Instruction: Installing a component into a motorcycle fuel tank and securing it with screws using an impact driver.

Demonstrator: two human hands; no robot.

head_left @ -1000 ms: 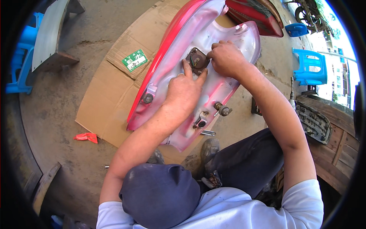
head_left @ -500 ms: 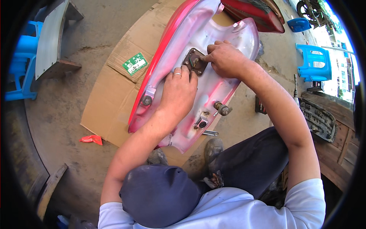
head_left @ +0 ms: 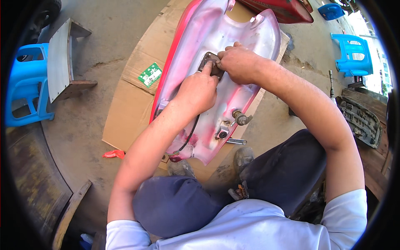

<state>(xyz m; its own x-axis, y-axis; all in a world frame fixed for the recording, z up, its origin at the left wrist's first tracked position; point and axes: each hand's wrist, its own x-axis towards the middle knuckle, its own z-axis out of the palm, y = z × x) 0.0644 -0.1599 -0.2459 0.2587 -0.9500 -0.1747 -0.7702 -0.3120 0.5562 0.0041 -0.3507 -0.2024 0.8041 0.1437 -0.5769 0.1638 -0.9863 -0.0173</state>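
Note:
A red fuel-tank-like shell (head_left: 260, 37) lies with its pale, pink-stained underside up. Around its dark square plate (head_left: 206, 57) both hands meet. My left hand (head_left: 197, 91) has the index finger on the plate and the others curled, their contents hidden. My right hand (head_left: 241, 66) is closed at the plate's right side, fingertips pinched on something too small to name. From beneath my left hand a thin black cable (head_left: 192, 128) runs down over the shell. A threaded metal fitting (head_left: 241, 118) and a bracket (head_left: 222, 134) sit lower on the shell.
Cardboard (head_left: 121, 121) lies under the shell, with a wrench (head_left: 236, 141) and red plastic bag (head_left: 113, 154) nearby. Blue stools (head_left: 29, 108) and a wooden piece (head_left: 60, 62) stand left; another blue stool (head_left: 354, 58) and a grey molded part (head_left: 360, 118) are right. A second red shell (head_left: 283, 12) is behind.
My left hand has shifted from lying below the plate to pressing its index finger on it. A black cable now shows below that hand. The whole view has shifted slightly.

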